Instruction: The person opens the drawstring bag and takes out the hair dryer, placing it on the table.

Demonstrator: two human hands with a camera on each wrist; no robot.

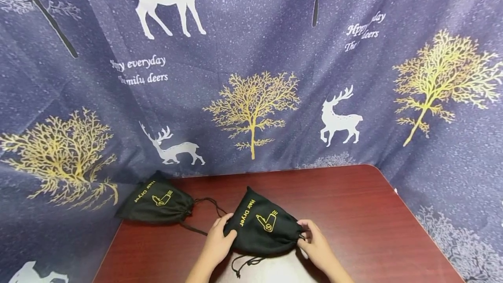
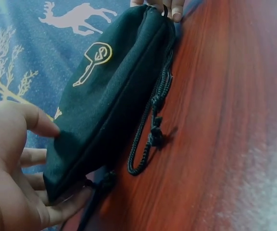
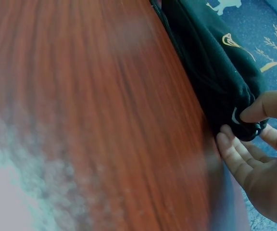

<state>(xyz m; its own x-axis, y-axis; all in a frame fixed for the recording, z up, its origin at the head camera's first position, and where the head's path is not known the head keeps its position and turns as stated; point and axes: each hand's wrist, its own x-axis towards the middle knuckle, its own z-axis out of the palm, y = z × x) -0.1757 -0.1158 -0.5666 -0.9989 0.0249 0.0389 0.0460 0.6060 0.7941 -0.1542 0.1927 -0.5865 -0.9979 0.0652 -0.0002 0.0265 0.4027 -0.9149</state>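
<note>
On wood-grain counter (image 1: 334,191): black Hair Dryer drawstring bag (image 1: 271,235), left grip (image 1: 218,236) pinching its base (image 2: 69,159), right grip (image 1: 315,246) its cinched neck (image 1: 296,231). Loose cord (image 2: 163,86) may snag if dragged.

Indoor tabletop nook, exact type of rm unclear, w/ a homey look: a creased, blue-violet cloth (image 1: 251,47) hangs behind and along both sides of a reddish-brown, wood-grain table (image 1: 346,195), screening off what lies beyond. White deer (image 1: 340,122), gold trees (image 1: 253,132) & white lettering (image 1: 146,62), incl. "everyday" and "milu deers," decorate the cloth, more household décor than lab or workshop. A bright glare (image 1: 283,270), approx. ctr., shines off the table's near part.
</note>
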